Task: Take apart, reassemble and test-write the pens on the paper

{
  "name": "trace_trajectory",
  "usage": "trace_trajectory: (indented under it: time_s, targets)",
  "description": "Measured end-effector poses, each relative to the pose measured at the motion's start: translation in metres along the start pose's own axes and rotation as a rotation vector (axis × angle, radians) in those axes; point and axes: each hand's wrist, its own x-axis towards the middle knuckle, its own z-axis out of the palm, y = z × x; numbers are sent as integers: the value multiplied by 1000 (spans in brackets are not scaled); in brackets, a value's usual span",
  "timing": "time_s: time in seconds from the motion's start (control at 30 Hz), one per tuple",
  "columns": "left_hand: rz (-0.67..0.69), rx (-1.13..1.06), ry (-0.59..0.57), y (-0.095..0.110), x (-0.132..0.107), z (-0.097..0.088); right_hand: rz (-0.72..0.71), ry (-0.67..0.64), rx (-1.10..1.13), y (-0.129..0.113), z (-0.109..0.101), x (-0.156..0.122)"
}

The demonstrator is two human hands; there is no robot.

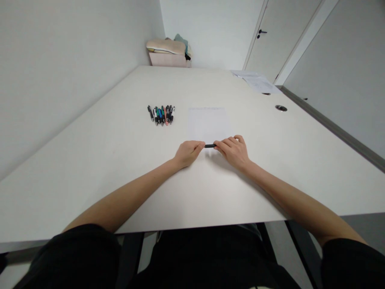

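Note:
A dark pen (pixel 210 146) lies sideways between my two hands, just above the near edge of a white sheet of paper (pixel 207 122). My left hand (pixel 189 152) pinches its left end. The right end sits in the closed fingertips of my right hand (pixel 233 150). Only the middle of the pen shows; both ends are covered by fingers. Faint lines of writing or print run along the top of the sheet. To the left of the paper, several pens (pixel 161 115) in black, white, green, blue and pink lie side by side in a bunch.
The white table (pixel 126 152) runs along a wall on the left. Loose papers (pixel 258 81) lie at its far right, near a round cable hole (pixel 281 108). Behind the far edge stands a pale box (pixel 167 59) with folded cloth (pixel 167 45) on top.

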Motion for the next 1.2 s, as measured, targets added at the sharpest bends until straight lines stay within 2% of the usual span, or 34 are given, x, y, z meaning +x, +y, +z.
trace_trajectory:
  time_s: [0.1, 0.2, 0.27, 0.43, 0.73, 0.9, 1.0, 1.1, 1.2]
  targets:
    - [-63, -67, 57, -1, -2, -1, 26, -13, 1, 1, 1, -1]
    - [-14, -123, 155, -2, -2, -1, 55, -11, -19, 4, 3, -3]
    - [42, -133, 172, -2, -1, 0, 62, -11, -34, 6, 5, -3]
    - [141, -90, 142, -2, -1, 2, 51, -2, -45, 7, 6, -3]
    - [76, -12, 113, -2, 1, -1, 31, 16, -36, 2, 2, -2]
    - [-16, -113, 34, -2, -1, -3, 25, 3, -21, 1, 3, -2]
    - [6, -154, 15, 1, -3, -3, 34, -6, -23, 3, 5, -3]
    - [62, -84, 1, 2, -4, -2, 37, -8, -22, 4, 5, -4]
    - [63, -21, 5, 4, -4, -1, 42, -15, -23, 5, 4, -4]
